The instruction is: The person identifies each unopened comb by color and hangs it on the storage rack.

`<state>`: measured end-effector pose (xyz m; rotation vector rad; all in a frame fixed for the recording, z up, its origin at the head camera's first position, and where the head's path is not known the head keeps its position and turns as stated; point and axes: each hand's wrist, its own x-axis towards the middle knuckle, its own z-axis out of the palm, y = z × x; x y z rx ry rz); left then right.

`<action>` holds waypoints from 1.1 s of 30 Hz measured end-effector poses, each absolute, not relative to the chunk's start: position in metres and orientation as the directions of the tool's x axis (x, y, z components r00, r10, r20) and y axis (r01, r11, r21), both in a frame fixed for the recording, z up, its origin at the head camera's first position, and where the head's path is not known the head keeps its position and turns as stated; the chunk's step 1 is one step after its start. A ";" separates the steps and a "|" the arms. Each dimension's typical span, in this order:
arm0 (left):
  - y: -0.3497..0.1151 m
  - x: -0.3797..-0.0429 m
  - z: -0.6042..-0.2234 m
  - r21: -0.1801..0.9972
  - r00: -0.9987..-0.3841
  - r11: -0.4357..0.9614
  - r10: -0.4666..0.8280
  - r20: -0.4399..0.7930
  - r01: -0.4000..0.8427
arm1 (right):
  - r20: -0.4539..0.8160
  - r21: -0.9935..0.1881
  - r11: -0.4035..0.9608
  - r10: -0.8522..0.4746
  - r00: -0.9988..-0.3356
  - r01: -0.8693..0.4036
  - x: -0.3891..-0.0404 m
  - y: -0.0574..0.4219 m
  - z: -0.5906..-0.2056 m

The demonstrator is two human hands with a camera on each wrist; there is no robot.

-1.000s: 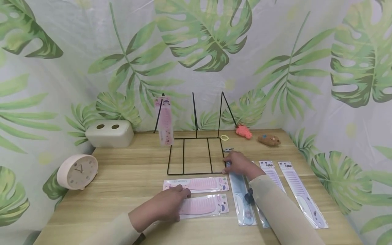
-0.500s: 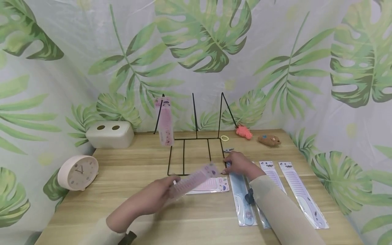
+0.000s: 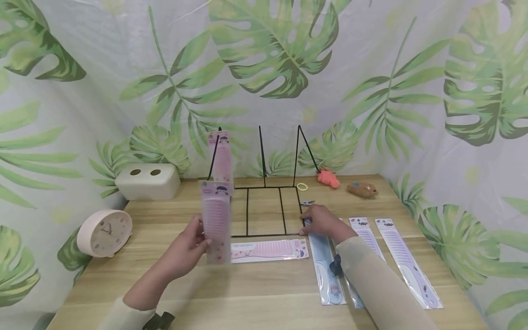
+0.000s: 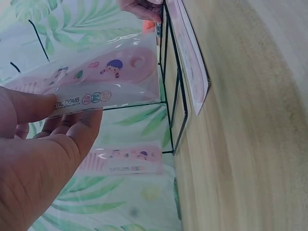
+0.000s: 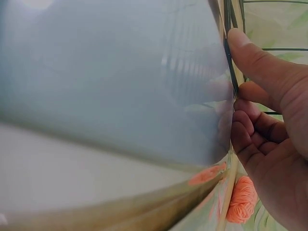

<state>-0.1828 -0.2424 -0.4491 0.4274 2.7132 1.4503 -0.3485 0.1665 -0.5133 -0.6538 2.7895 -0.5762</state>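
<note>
My left hand (image 3: 183,251) pinches a packaged pink comb (image 3: 216,220) between thumb and fingers, holding it upright in front of the left side of a black wire display rack (image 3: 247,211). The left wrist view shows its clear wrapper and printed handle end. From the rack's left prong hangs a similar pink comb (image 3: 222,158). One more packaged pink comb (image 3: 270,250) lies flat before the rack. My right hand (image 3: 323,222) grips the rack's front right corner, thumb and forefinger at the wire in the right wrist view. Below that hand lies a packaged blue comb (image 3: 326,266).
Packaged purple combs (image 3: 406,261) lie at the right, one partly under my right sleeve. Behind the rack's right side are a yellow ring (image 3: 302,186), coral yarn (image 3: 328,178) and a brown plush toy (image 3: 362,188). A clock (image 3: 105,233) and white box (image 3: 147,181) stand left.
My left hand has lifted the nearer pink comb off the table, turned it upright and carried it left towards the rack's left prong. The right hand has stayed at the rack's corner.
</note>
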 end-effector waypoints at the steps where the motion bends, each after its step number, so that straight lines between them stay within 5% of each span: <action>1: -0.243 -0.183 -0.449 0.832 -0.963 0.513 0.257 0.085 0.211 | -0.123 -0.425 0.823 -0.464 -0.877 -0.376 -0.348 0.166 -0.513; 26: -0.250 -0.191 -0.453 0.943 -0.971 0.324 0.239 -0.004 0.076 | -0.128 -0.433 0.826 -0.453 -0.882 -0.361 -0.349 0.166 -0.514; 33: -0.244 -0.203 -0.450 0.956 -0.991 0.291 0.129 -0.017 0.021 | -0.126 -0.437 0.824 -0.453 -0.883 -0.360 -0.347 0.165 -0.513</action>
